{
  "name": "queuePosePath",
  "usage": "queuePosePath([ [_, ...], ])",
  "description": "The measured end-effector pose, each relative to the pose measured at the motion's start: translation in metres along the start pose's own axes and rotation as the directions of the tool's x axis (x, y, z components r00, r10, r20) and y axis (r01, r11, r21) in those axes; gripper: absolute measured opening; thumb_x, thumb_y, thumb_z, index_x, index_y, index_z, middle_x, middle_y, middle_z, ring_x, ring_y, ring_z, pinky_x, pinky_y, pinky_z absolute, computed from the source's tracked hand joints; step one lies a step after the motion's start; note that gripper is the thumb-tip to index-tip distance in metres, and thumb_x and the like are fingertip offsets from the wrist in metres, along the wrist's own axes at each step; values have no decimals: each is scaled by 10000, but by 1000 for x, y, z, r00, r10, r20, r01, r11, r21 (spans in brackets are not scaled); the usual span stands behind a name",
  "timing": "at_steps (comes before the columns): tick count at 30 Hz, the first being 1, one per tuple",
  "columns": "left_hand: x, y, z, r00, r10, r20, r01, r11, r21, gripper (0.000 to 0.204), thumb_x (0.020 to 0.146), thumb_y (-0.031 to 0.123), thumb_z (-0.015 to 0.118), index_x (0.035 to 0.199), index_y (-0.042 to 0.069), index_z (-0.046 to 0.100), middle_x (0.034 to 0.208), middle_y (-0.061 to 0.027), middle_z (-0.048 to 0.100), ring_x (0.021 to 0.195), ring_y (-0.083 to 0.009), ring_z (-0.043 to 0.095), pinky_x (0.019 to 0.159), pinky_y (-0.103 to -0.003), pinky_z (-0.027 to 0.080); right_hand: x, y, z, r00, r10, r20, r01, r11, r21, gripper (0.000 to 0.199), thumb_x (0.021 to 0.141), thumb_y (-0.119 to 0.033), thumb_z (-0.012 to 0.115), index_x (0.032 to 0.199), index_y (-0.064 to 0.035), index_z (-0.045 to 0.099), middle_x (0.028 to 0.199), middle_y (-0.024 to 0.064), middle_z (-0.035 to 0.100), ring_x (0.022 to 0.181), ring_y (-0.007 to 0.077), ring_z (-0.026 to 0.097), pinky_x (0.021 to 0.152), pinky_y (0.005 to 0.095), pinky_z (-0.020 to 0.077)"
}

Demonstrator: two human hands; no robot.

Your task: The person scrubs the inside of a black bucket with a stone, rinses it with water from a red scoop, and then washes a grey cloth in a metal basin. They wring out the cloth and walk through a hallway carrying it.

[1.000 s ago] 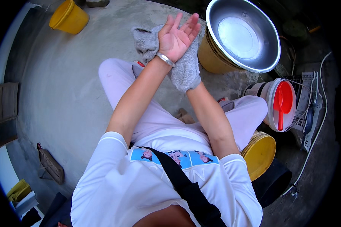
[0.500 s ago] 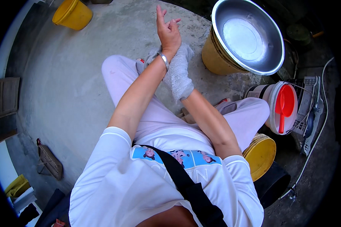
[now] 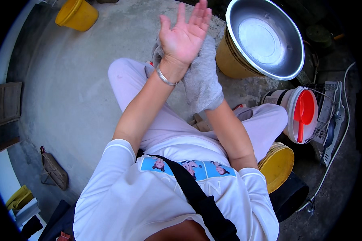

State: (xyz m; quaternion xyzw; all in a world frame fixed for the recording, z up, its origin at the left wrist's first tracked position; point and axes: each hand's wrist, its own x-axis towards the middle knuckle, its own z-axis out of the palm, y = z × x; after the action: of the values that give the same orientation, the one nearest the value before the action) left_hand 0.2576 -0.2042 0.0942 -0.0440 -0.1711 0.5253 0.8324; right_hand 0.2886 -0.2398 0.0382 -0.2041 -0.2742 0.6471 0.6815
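Observation:
My left hand [image 3: 185,38] is bare and raised, palm showing, fingers stretched out and apart. It holds nothing, and a silver bangle [image 3: 166,77] circles the wrist. A fluffy grey glove or mitt [image 3: 205,76] covers my right hand [image 3: 201,72] up to the wrist. The mitt passes behind the left hand and wrist, seeming to press against their back. A bit of grey fluff shows on the other side of the left wrist. The fingers inside the mitt are hidden.
A metal basin [image 3: 265,38] rests on a yellow bucket [image 3: 229,58] ahead right. At right, a red scoop [image 3: 304,110] lies over a white bucket [image 3: 287,110], near another yellow bucket [image 3: 275,168] and a black container [image 3: 291,197]. A yellow bucket [image 3: 78,16] stands far left.
My left hand has turned its palm into view, and its fingers have straightened and spread. The mitted right hand has shifted slightly right and now looks larger, still behind the left wrist.

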Motion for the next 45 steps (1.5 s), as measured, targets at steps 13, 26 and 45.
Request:
queuePosePath([
  [13, -16, -28, 18, 974, -207, 91, 175, 944, 281, 773, 803, 563, 486, 1403, 237, 123, 1463, -133, 131, 1338, -303, 170, 1084, -518, 100, -6, -25, -19, 996, -31, 87, 3, 952, 307, 480, 947, -346, 364, 1347, -108, 247, 1278, 76, 380, 1181, 167, 383, 958, 290, 360],
  [26, -19, -33, 21, 981, -188, -45, 193, 931, 310, 828, 744, 757, 286, 1400, 263, 180, 1435, -160, 205, 1337, -290, 162, 1057, -558, 134, -8, -16, -24, 987, -3, 162, -89, 823, 561, 463, 959, -298, 344, 1360, -101, 224, 1299, 73, 362, 1195, 167, 372, 970, 273, 341],
  [45, -14, 0, -15, 959, -230, 168, -187, -953, -237, 376, 810, 71, 472, 1184, 116, 478, 1291, -142, 402, 1224, -386, 330, 907, -607, 296, -23, 0, -19, 983, 124, -135, -110, 988, 106, 454, 958, -264, 352, 1361, -104, 219, 1322, 70, 339, 1225, 198, 326, 1030, 310, 262],
])
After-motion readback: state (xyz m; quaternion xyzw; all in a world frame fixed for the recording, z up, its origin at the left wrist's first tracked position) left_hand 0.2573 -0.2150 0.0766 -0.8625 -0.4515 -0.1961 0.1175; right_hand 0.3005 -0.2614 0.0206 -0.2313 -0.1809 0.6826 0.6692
